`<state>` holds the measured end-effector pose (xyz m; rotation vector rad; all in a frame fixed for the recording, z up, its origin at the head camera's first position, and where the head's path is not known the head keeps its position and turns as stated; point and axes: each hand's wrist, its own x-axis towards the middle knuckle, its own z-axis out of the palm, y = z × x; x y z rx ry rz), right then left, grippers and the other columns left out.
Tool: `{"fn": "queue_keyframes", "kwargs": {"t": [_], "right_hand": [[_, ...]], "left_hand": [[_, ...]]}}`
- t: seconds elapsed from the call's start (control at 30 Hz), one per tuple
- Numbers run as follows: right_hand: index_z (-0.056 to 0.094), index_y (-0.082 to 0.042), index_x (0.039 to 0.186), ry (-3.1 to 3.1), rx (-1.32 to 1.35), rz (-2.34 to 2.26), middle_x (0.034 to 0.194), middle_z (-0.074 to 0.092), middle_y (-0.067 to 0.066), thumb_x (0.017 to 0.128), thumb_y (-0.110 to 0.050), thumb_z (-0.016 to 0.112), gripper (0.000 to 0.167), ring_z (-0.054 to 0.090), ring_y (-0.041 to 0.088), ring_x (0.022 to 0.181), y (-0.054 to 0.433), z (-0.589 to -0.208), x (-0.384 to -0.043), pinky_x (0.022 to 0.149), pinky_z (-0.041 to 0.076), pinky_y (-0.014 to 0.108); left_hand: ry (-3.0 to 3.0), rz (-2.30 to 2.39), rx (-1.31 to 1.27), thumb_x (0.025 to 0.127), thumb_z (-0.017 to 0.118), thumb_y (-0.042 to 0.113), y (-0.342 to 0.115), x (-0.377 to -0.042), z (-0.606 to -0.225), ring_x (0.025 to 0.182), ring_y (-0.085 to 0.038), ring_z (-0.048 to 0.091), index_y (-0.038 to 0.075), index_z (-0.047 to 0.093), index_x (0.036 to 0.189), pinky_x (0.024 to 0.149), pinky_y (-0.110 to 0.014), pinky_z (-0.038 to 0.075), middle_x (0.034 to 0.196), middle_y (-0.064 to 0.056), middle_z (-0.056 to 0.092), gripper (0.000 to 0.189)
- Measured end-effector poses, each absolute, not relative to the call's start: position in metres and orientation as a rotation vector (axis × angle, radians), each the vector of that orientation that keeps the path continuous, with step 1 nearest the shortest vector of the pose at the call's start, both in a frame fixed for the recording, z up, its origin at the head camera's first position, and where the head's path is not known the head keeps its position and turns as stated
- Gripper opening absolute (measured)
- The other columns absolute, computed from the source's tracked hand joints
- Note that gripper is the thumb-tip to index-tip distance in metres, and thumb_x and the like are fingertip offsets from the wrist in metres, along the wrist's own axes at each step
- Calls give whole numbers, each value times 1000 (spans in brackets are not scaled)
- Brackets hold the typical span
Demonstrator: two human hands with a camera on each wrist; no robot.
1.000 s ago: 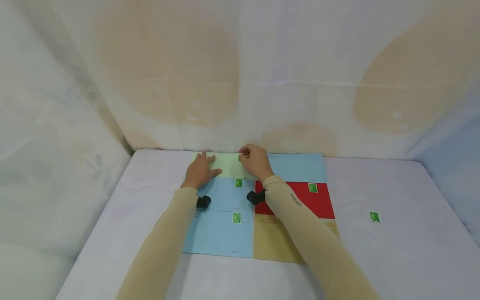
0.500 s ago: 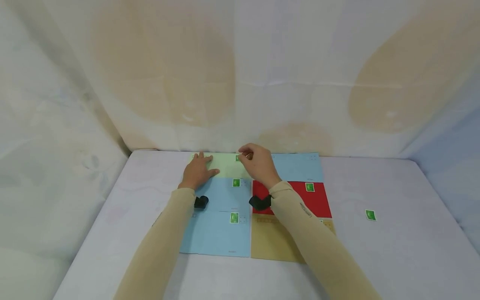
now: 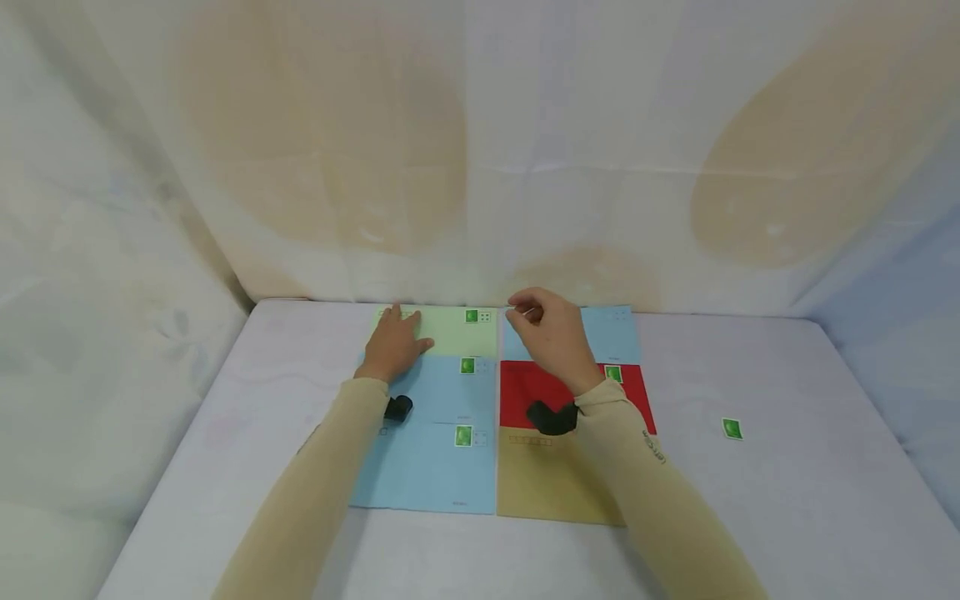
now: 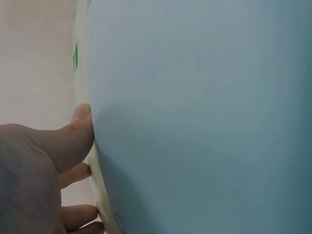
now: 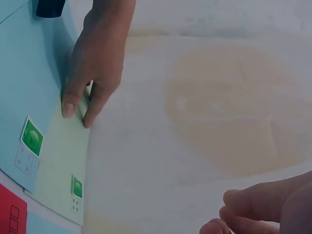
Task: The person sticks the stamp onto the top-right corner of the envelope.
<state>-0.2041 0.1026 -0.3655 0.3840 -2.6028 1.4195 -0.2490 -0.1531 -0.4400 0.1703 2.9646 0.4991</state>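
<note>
My left hand (image 3: 392,344) rests with spread fingers on the left part of a pale green envelope (image 3: 446,337). A green stamp (image 3: 472,316) lies at that envelope's upper right, beside a small printed box. Over the neighbouring blue envelope (image 3: 611,333) hovers my right hand (image 3: 555,333), its fingers loosely bent and nothing visible between them. In the right wrist view, its thumb and fingers (image 5: 258,202) appear apart from the paper. The left wrist view has the left thumb (image 4: 73,139) against the envelope edge, with a blue envelope (image 4: 195,97) filling most of the picture.
Two more blue envelopes (image 3: 427,471) lie at left, bearing stamps. A red envelope (image 3: 517,400) with a stamp (image 3: 613,373) and a tan envelope (image 3: 547,483) lie at right. One loose green stamp (image 3: 732,428) lies on the white tabletop (image 3: 810,492). A curtain-like cloth (image 3: 420,150) rises behind.
My right hand has moved off the green envelope to the right, leaving the stamp uncovered there. My left hand has stayed on the envelope. The head view has shifted slightly.
</note>
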Motion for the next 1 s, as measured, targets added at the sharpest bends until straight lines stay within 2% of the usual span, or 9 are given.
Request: {"fn": "queue_keyframes", "kwargs": {"t": [0.4,0.63,0.9,1.0], "right_hand": [[68,-3,118,-2619,286,1340,107,68,12,98,-16,65,24,65,26,91,141,-362,-185,80,53,40],[68,-3,118,-2596,265,1259,105,69,12,99,-15,64,23,65,25,88,168,-366,-172,78,52,38],[69,1,116,-2532,229,1130,103,70,15,98,-13,65,23,65,26,85,202,-366,-156,74,46,19],[69,1,114,-2514,211,1076,101,70,16,97,-11,66,21,64,27,83,213,-369,-152,72,44,15]], "left_hand": [[3094,518,143,97,69,24,-142,-243,-442,138,-40,44,-1,58,138,107,-54,44,149,-25,47,48],[3166,599,194,98,63,12,-131,-239,-434,135,-38,48,2,60,137,106,-52,44,147,-22,51,40],[3159,710,238,99,62,17,-108,-239,-423,135,-33,50,4,60,138,103,-48,49,146,-17,53,40],[3146,710,244,99,63,20,-100,-239,-422,135,-31,50,6,60,138,105,-46,47,146,-15,54,42]]}}
